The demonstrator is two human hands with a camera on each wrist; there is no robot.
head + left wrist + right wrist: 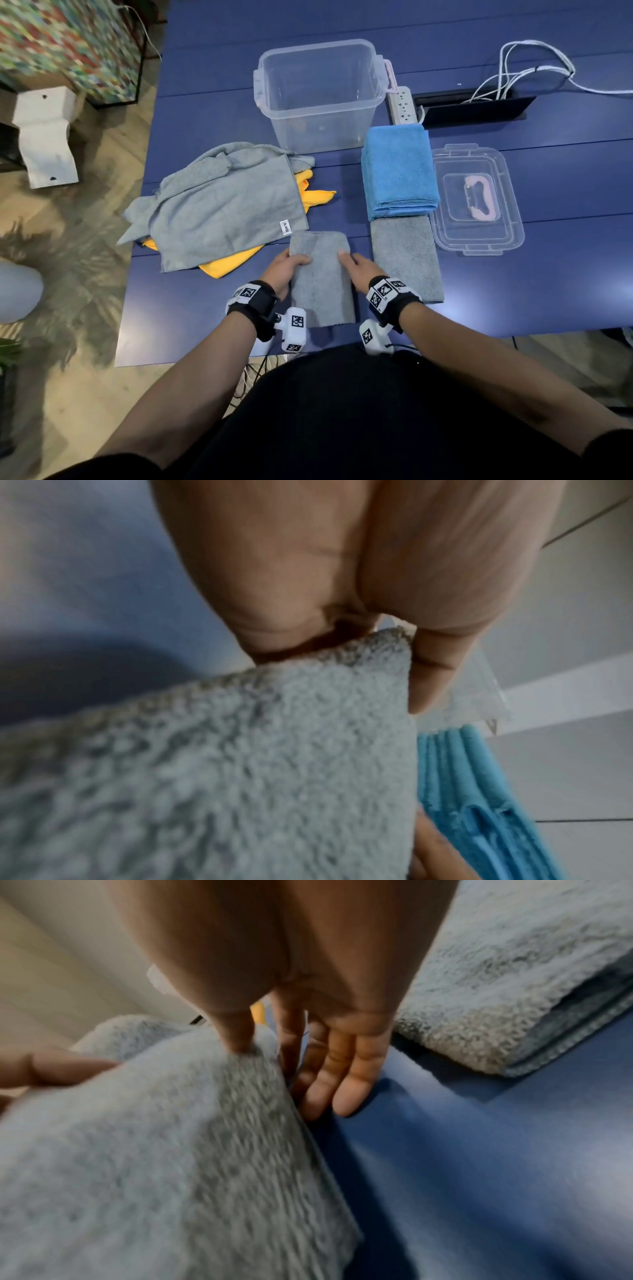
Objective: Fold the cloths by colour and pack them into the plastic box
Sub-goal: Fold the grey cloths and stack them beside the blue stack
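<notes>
L hand (281, 270): thumb on top of the folded grey cloth (322, 277), fingers tucked under its left edge; pinching it.
R hand (359, 269): thumb pressed into the top of same cloth at its right edge; wrist view shows the other fingers (337, 1069) straight, running down beside and under that edge, tips near the surface (513, 301). Looks like a light pinch, not a full wrap.
Cloth in hand: narrow folded strip, near front edge of surface, just in front of the person; looks partly lifted, can't tell how much.
Handling: light, soft, floppy terry; will sag and unfold if held by one corner. Best taken at both long edges w/ thumb above, fingers below, as here. Nubby pile, so not slippery.
Done so far: second folded grey cloth (406, 260) lies flat just right of the hands; blue stack (399, 171) sits behind it, edges touching.
Still loose: big grey cloth (219, 205) spread over yellow cloths (315, 197), left of the hands.
Box (320, 96): clear hard plastic, smooth walls, open top, nothing packed inside yet; stands at the back, well apart from the hands.
Lid (476, 202): clear, flat, pink handle; right of blue stack.
</notes>
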